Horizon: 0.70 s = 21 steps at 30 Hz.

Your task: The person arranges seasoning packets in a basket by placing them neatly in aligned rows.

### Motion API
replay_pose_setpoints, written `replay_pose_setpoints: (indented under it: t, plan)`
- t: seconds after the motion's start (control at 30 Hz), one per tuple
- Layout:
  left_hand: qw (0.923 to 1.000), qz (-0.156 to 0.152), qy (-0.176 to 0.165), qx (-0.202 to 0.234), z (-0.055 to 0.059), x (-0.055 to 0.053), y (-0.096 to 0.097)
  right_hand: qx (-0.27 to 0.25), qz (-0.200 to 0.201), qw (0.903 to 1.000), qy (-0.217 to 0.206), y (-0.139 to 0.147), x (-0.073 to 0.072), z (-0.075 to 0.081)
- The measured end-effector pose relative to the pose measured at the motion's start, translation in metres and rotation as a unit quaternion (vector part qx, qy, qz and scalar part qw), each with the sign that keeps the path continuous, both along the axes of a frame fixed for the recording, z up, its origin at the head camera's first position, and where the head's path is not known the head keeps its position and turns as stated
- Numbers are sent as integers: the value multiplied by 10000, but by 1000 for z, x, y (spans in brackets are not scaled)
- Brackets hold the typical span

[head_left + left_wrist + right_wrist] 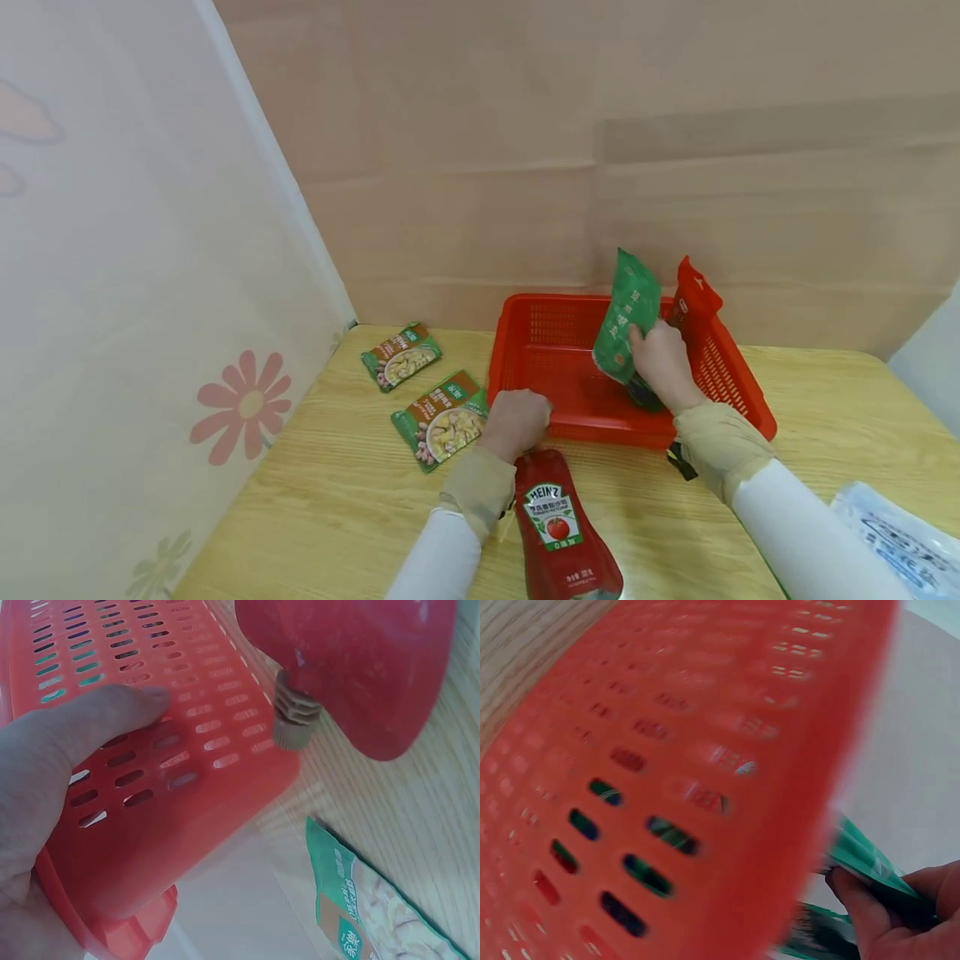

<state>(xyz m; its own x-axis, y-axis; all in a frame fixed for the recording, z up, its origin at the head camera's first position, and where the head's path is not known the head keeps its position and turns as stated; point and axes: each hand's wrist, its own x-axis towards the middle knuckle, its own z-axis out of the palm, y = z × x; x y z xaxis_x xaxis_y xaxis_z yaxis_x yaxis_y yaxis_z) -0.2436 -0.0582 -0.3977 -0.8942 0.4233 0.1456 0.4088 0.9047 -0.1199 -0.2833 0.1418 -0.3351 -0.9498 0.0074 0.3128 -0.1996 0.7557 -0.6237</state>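
Note:
My left hand (pixel 517 421) grips the near left rim of a red plastic basket (pixel 555 379). In the left wrist view its thumb (pixel 112 712) lies along the slotted outer wall. My right hand (pixel 663 362) pinches a green packet (pixel 630 312) with pale lettering, held upright over the basket's right half. Below that packet a dark item (pixel 643 393) shows partly inside the basket. A red packet (pixel 693 300) leans up against the right rim, just behind my right hand. Beside my left wrist lies a red Heinz ketchup pouch (pixel 558 525), its cap towards the basket.
Two green-and-brown soup packets, a farther one (pixel 402 357) and a nearer one (pixel 446 421), lie left of the basket on the wooden table (pixel 322 492). At the right front edge is a clear printed plastic bag (pixel 900 533). Covered walls stand behind and to the left.

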Motion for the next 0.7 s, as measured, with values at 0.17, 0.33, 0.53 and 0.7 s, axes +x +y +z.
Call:
replay_pose_setpoints:
  t: [0.17,0.33,0.53,0.7]
  plan:
    - [9999,-48,98,-34,1,0,0,152,-23,9999,-4,3,-4,-10]
    - [9999,-51,129,-58,3,1,-1,329,-1,9995,26,2,-7,-20]
    - [10000,27,-42,-29,3,1,-1,648,17,9979,-16,-3,-11,-33]
    - [10000,33,-72,-51,2,1,0,732,-72,9972,-137,-4,-11,-46]
